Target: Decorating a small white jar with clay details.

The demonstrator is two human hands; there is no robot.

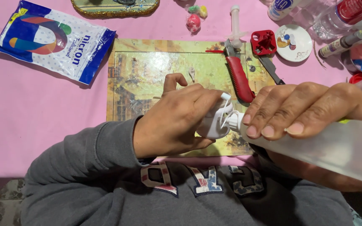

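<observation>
A: Bottle (340,150), clear plastic, lies nearly on its side across our lap edge, neck pointing left over the painted board (156,71). Right hand (306,111) is wrapped around it just behind the neck, fingers closed over the top.

B: Left hand (177,121) is closed on the white cap (216,121), its small flip lid standing up by the fingertips. We cannot tell whether the cap is turning on or off.

A: Our judgement: we should keep the right hand firm and let the left do the twisting. Better to tilt the neck up, since a bottle this level could spill onto the board.

B: Noted nearby on the pink counter (42,109): red-handled cutter (239,77), red sharpener-like piece (263,42), small white dish (294,42), blue and white bag (51,39). All well apart from both hands.
</observation>
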